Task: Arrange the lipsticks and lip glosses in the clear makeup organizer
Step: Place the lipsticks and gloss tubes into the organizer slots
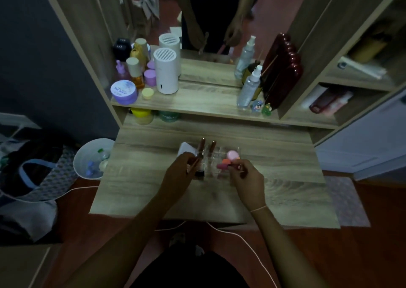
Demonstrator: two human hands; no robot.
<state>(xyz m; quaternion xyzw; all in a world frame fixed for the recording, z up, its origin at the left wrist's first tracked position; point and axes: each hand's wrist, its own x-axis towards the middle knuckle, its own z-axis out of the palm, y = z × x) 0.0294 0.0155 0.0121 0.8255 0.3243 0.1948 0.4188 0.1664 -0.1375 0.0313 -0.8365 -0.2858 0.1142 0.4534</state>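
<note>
Pink lipstick [222, 166] in right hand [246, 178]

The clear makeup organizer [216, 160] is dim and see-through, so its compartments cannot be counted. The left hand [179, 173] hides the lower part of a slim tube [194, 163]. The jar [124, 91] label is too small to read.

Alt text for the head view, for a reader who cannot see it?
Over a wooden vanity desk, the left hand holds a slim brown lip gloss tube and the right hand a pink lipstick above a clear plastic makeup organizer.
</note>
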